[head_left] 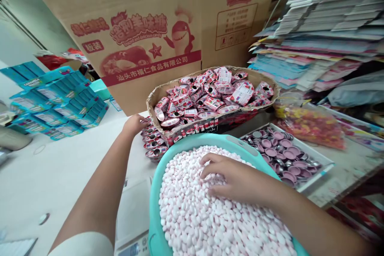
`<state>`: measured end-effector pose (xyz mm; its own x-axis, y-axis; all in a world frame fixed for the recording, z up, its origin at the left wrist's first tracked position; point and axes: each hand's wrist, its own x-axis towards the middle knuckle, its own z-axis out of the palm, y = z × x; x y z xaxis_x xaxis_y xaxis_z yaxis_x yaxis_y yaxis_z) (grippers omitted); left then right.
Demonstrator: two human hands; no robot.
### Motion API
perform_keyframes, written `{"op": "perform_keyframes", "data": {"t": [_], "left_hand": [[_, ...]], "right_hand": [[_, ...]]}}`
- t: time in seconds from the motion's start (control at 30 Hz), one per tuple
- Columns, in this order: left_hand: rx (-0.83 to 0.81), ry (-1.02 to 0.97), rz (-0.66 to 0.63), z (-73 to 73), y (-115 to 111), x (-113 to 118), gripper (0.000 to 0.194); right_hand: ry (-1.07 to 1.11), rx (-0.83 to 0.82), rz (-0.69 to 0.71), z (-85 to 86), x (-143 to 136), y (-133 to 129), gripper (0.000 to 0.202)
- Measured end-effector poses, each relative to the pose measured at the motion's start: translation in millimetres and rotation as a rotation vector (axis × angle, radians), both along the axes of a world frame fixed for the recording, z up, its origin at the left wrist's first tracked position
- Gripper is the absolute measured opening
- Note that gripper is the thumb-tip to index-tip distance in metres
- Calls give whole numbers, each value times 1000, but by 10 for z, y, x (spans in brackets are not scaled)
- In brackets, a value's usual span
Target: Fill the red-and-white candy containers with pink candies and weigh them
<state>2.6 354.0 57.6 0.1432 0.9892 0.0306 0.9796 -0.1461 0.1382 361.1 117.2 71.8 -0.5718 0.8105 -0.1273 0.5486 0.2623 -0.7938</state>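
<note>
My right hand (223,174) rests on a heap of small pale pink-and-white candies (207,212), with its fingers apart and slightly bent. The candies fill a turquoise plastic basin (156,192). At the far end of my stretched arm, my left hand (134,124) is beside several small red-and-pink printed tins (156,153) stacked on the table. Its fingertips are mostly hidden at the tins, so I cannot make out a grip. Behind the basin, a cut-down cardboard box (192,129) holds a pile of similar tins (210,92) with round openings.
A white tray (325,168) holds pink and silver round lids (289,154). Beyond lies a bag of yellow-red candies (312,126). Stacked cardboard sheets (327,40) rise at right, a large carton (144,84) behind. Blue boxes (60,102) stand left; a scale (133,212) is beside the basin.
</note>
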Motion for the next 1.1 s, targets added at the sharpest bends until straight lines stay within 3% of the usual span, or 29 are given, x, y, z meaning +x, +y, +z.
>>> {"op": "perform_keyframes", "data": {"t": [0.13, 0.27, 0.43, 0.53, 0.77, 1.1], "left_hand": [[28, 14, 26, -30, -82, -32, 27], [133, -17, 48, 51, -260, -138, 26], [184, -57, -27, 224, -579, -216, 34], [173, -64, -82, 250, -745, -144, 34], [99, -24, -105, 91, -752, 67, 23], [79, -113, 23, -106, -753, 49, 27]], "right_hand": [[1, 7, 20, -24, 6, 9, 21], [-13, 6, 30, -3, -1, 6, 22], [-5, 2, 44, 24, -7, 11, 24], [-3, -1, 44, 21, 1, 12, 25], [-19, -13, 49, 33, 3, -3, 28], [-33, -19, 54, -1, -11, 24, 28]]}}
